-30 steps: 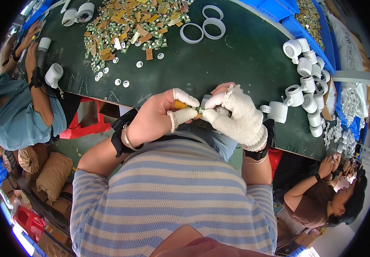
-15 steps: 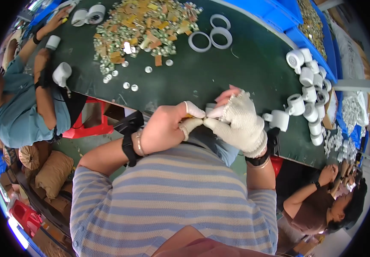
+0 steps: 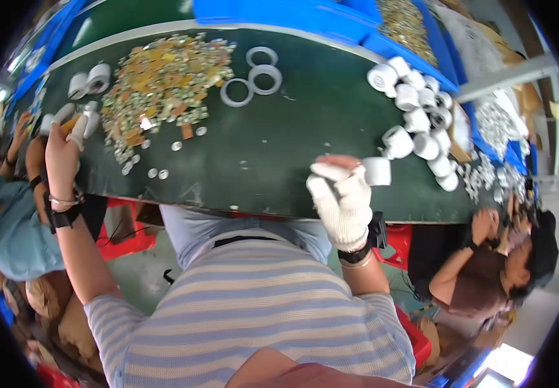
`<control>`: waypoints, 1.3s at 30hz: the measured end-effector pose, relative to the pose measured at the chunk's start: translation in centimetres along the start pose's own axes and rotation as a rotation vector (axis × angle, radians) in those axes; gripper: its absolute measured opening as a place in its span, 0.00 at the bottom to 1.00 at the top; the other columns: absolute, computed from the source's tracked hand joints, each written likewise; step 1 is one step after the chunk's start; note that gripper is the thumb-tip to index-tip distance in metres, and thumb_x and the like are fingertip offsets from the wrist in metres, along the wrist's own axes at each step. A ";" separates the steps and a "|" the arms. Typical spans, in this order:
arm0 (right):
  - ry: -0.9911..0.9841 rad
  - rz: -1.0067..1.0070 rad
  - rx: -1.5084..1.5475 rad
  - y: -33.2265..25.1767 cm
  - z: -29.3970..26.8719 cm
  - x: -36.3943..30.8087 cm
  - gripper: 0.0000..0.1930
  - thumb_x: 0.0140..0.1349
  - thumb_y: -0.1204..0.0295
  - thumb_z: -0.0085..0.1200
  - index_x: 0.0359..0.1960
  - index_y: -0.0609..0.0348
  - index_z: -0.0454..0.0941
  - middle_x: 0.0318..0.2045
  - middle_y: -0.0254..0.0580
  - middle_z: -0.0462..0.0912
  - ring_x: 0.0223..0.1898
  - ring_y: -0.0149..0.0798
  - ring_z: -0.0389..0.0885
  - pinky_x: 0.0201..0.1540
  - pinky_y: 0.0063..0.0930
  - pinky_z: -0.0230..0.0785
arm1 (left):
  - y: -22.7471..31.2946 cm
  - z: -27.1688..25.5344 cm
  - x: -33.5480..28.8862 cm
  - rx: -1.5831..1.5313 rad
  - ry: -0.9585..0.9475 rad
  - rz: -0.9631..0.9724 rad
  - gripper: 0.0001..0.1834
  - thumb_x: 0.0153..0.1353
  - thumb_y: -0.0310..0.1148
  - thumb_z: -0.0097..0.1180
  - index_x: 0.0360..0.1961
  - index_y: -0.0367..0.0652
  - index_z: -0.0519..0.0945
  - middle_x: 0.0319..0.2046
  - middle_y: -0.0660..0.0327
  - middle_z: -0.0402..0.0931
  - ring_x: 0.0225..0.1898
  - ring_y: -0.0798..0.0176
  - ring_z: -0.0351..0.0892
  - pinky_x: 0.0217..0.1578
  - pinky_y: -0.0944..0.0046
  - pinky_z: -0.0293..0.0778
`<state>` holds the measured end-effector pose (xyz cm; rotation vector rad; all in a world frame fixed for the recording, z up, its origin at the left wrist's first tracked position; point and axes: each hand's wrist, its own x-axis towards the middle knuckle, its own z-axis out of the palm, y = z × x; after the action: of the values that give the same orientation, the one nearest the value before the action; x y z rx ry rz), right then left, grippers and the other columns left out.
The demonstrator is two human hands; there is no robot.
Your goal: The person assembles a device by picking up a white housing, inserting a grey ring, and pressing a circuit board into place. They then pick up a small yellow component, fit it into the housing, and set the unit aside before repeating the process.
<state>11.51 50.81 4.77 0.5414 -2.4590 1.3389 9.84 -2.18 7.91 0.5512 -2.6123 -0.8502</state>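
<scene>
My left hand is stretched out to the far left of the table, fingers extended and apart, with pale covers on some and a yellow-orange patch between them. Right beside its fingertips is a white housing, partly hidden; I see no firm grip on it. My right hand, in a white knitted glove with bare fingertips showing, hovers over the near table edge. Its thumb and fingers are drawn together; whatever is between them is hidden. A white cup-shaped housing lies just right of it.
A heap of small green and orange circuit pieces covers the table's left part, with small round discs beside it. Three white rings lie behind. White housings cluster at right, near blue bins. Co-workers sit on both sides.
My hands, together in front of me before, have parted. The left has gone far left to the white housing; the right has stayed near the table edge. The view has shifted.
</scene>
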 end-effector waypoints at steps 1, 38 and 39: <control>0.119 -0.142 -0.328 0.5 -1.2 0.6 0.10 0.62 0.75 0.67 0.46 0.59 0.87 0.50 0.45 0.84 0.46 0.43 0.82 0.50 0.34 0.75 | -0.3 1.4 0.3 -0.053 0.019 0.089 0.26 0.71 0.30 0.63 0.68 0.39 0.73 0.49 0.55 0.84 0.44 0.68 0.82 0.43 0.69 0.76; -0.262 0.713 1.515 1.5 1.5 3.8 0.15 0.75 0.65 0.57 0.54 0.64 0.75 0.40 0.37 0.76 0.35 0.33 0.74 0.43 0.35 0.74 | 14.8 12.8 -15.1 -0.754 -0.754 0.361 0.41 0.56 0.31 0.78 0.70 0.48 0.72 0.50 0.59 0.81 0.46 0.64 0.85 0.49 0.63 0.81; -0.267 0.725 1.653 1.6 1.5 3.2 0.16 0.75 0.64 0.57 0.54 0.64 0.75 0.39 0.38 0.76 0.35 0.33 0.74 0.43 0.35 0.74 | 15.9 12.5 -14.9 -0.645 -0.715 0.451 0.41 0.54 0.30 0.78 0.69 0.47 0.73 0.50 0.58 0.82 0.45 0.62 0.86 0.47 0.63 0.81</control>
<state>7.84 49.74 4.21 0.0159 -1.0333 3.5867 13.36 22.58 5.28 -0.5959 -2.5840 -1.8422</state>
